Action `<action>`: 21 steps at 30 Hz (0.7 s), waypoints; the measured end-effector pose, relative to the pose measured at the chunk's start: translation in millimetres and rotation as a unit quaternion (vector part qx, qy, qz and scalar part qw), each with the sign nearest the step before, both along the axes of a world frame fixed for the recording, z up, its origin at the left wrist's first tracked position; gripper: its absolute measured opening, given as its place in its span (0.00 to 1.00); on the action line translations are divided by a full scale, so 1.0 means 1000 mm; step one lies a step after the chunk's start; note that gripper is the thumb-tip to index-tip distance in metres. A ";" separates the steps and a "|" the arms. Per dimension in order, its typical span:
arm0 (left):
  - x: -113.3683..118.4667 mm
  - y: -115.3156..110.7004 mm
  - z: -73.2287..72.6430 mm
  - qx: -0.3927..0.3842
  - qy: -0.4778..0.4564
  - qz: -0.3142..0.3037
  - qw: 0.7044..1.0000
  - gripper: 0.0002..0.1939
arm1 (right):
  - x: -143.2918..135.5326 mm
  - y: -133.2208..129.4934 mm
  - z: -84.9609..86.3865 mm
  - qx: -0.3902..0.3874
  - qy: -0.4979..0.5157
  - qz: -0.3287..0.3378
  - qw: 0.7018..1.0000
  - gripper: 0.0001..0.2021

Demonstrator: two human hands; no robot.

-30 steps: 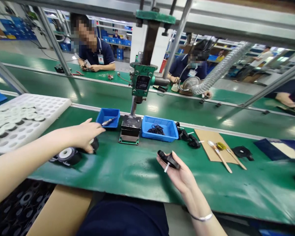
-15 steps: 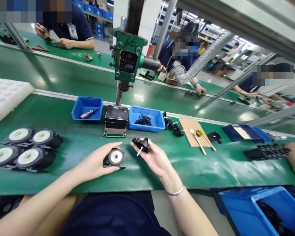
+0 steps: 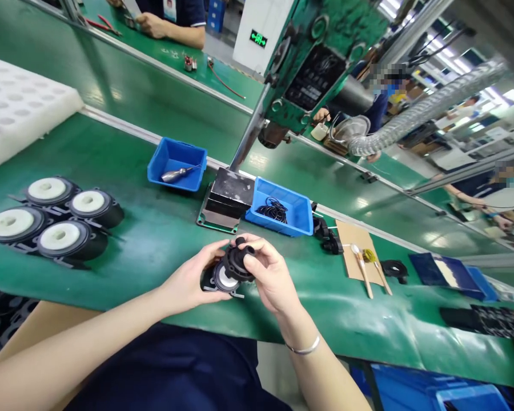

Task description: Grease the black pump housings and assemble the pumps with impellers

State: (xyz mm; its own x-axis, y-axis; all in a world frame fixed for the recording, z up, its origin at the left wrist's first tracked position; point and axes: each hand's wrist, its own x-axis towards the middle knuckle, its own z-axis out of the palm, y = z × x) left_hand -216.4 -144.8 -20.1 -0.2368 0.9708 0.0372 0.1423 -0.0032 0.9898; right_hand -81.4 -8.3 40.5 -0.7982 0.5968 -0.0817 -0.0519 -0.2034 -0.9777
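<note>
My left hand (image 3: 191, 278) is wrapped round a black round housing with a white centre (image 3: 225, 279), low over the green bench. Between the fingers and thumb of my right hand (image 3: 270, 273) is a black plastic cap with short tube stubs (image 3: 239, 261). The cap sits over the upper right of the housing's white face and hides part of it; whether the two touch I cannot tell. To the left stand several larger black housings with white round tops (image 3: 60, 235).
A green press (image 3: 312, 74) on a black block base (image 3: 229, 194) rises ahead. Beside it are a blue bin with a screwdriver (image 3: 158, 162) and a blue bin with black rings (image 3: 300, 214). Brushes (image 3: 362, 271) lie on cardboard at right. White foam (image 3: 29, 108) is at far left.
My right hand has brought the black cap left and turned it over, so its white pin no longer shows. The cap is now over the housing in my left hand. The view has tilted.
</note>
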 end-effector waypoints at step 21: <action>-0.003 0.002 -0.002 0.040 0.094 0.000 0.995 0.42 | 0.010 -0.008 0.000 0.074 -0.036 -0.054 0.995 0.07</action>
State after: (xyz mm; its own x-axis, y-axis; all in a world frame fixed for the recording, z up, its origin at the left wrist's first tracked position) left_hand -219.5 -142.7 -21.9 -0.2190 0.9629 0.1578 0.3241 -0.0808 0.9426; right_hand -71.0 -16.0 41.0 -0.7237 0.6888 -0.0416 0.0060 -0.0540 -0.9985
